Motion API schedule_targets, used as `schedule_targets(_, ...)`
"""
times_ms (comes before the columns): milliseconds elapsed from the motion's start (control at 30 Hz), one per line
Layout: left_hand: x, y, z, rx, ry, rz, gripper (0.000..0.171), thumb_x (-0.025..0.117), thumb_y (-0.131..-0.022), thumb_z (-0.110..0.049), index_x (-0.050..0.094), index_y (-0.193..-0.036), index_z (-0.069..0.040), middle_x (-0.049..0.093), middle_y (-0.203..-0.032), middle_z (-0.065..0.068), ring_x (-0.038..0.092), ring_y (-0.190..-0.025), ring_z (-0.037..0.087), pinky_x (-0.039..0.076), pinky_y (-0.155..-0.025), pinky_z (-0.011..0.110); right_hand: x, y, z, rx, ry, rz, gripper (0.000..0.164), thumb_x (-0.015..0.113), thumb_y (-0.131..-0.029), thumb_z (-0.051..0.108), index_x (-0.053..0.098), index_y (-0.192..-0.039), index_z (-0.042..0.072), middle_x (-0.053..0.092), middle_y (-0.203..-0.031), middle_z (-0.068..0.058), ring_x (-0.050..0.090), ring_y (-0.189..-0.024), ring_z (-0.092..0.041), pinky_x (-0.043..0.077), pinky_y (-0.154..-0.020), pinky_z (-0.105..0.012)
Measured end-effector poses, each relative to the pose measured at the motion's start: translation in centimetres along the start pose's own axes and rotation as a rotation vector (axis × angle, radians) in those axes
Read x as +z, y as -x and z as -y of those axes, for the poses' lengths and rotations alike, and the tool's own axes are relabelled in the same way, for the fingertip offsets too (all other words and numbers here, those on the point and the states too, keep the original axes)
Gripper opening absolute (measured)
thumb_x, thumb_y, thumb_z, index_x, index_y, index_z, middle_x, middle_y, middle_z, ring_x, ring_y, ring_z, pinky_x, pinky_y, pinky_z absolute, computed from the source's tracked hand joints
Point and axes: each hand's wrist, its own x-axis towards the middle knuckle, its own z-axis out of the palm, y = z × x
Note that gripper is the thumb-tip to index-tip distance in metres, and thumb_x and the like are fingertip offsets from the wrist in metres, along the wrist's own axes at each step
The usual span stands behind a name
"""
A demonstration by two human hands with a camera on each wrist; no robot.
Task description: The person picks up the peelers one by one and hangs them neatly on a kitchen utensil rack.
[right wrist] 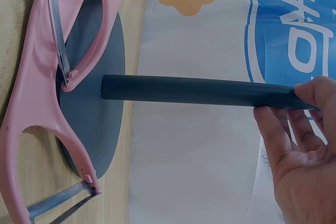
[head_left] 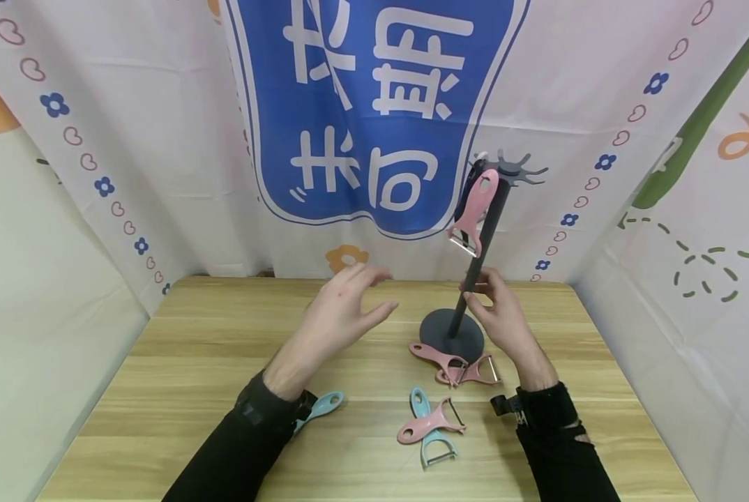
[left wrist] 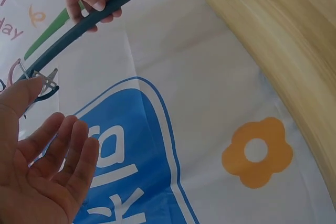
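Observation:
My right hand (head_left: pixel 505 317) pinches the pole of a dark grey utensil stand (head_left: pixel 490 230) between thumb and fingers, partway up; the pole leans to the right in the head view. The right wrist view shows the fingers round the pole (right wrist: pixel 189 91). Left of the stand, my left hand (head_left: pixel 339 303) is held in the air with fingers loosely spread and nothing in them. A pink peeler (head_left: pixel 480 202) hangs from the stand's hooks, overlapping something black behind it. Two pink peelers lie at the round base, one (head_left: pixel 434 353) overlapping the other (head_left: pixel 484 371).
Nearer on the wooden table (head_left: pixel 180 390), a pink peeler (head_left: pixel 426 425) lies across a light blue peeler (head_left: pixel 420 403). Another light blue handle (head_left: pixel 326 404) shows partly hidden by my left wrist. A printed curtain (head_left: pixel 186 174) hangs behind the table.

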Motion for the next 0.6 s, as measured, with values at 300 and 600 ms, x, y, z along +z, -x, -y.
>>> schedule_targets(300, -0.4, 1.9, 1.2, 0.056, -0.071, 0.034, 0.045, 0.092, -0.106, -0.032, 0.077, -0.145, -0.014, 0.081, -0.142, 0.006, 0.078, -0.130, 0.028, 0.071, -0.111, 0.048, 0.0, -0.1, -0.2, -0.002, 0.007, -0.007, 0.043, 0.063, -0.118, 0.003, 0.053, -0.160, -0.001, 0.071, -0.144, -0.029, 0.071, -0.145, -0.054, 0.063, -0.121, -0.073)
schedule_targets(600, -0.8, 3.5, 2.0, 0.063, -0.105, 0.118, 0.047, 0.092, -0.105, -0.034, 0.076, -0.145, -0.014, 0.080, -0.144, 0.005, 0.080, -0.128, 0.024, 0.072, -0.109, 0.047, 0.1, 0.0, -0.2, 0.001, 0.007, -0.006, 0.043, 0.064, -0.118, 0.002, 0.053, -0.159, -0.001, 0.070, -0.144, -0.029, 0.071, -0.144, -0.055, 0.066, -0.118, -0.072)
